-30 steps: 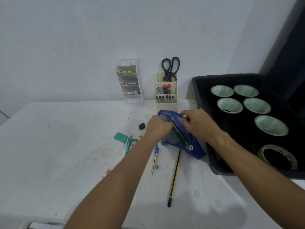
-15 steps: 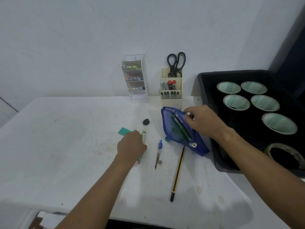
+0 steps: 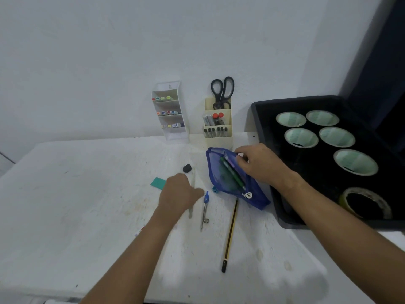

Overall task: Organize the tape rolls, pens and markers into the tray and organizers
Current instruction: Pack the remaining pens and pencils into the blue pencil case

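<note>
Left hand moved off pouch, now grips pen | right hand pinches pouch rim

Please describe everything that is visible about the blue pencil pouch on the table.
The blue pencil pouch is a flat pouch of see-through blue material with darker blue edges. It lies on the white table, beside the black tray, its length running at an angle. Through its side a green pen shows. A small round white badge sits near its lower end. The right hand pinches its upper edge with curled fingers. A pencil lies just below it.
</note>
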Demonstrator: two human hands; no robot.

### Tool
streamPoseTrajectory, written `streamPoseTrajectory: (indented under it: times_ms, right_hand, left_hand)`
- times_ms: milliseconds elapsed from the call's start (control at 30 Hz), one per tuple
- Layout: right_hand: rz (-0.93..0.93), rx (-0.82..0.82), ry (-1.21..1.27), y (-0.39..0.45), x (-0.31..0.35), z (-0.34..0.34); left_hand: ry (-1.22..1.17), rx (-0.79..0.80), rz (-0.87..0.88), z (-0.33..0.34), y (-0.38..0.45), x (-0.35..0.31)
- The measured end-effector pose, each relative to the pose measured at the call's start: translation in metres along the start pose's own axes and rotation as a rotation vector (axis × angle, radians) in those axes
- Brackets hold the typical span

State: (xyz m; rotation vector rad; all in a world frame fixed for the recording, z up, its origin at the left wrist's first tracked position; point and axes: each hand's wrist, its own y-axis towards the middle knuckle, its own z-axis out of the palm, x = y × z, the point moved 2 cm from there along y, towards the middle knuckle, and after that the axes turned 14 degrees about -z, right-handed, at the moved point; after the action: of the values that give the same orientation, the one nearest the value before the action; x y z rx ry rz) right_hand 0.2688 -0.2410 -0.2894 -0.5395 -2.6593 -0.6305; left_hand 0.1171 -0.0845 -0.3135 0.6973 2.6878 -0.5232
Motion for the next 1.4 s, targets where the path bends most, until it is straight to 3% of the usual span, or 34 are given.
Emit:
streamPoseTrajectory:
  times_ms: [133,200,400,700,1000,1233,1400]
  right_hand:
    - [0.02,0.009,0.005,-0.001,-0.001,0.002]
    - [0.027,0.019,0.014,0.0,-0.001,0.002]
    - [0.0,-0.005,-0.001,0.001,-0.001,0.003]
    - [-0.002,0.019,0.009,0.001,-0.001,0.002]
    - [-0.055,0.112,-0.133,0.004,0.004,0.007]
    - [-0.103,0.159,-0.126,0.004,0.006,0.009]
    - [-0.097,0.13,-0.11,0.003,0.005,0.009]
  left_hand:
    - [-0.426,0.339,-0.066,-0.013,-0.004,-0.029]
    - [-0.504,0.458,-0.102,-0.009,-0.004,-0.039]
    - [-0.599,0.541,-0.213,0.012,0.012,-0.067]
    - [-0.519,0.413,-0.17,0.022,0.016,-0.075]
    - [-0.327,0.127,-0.052,-0.02,0.032,-0.002]
    - [0.077,0.06,-0.1,-0.021,0.034,0.046]
    - [0.177,-0.08,-0.139,-0.005,0.028,0.062]
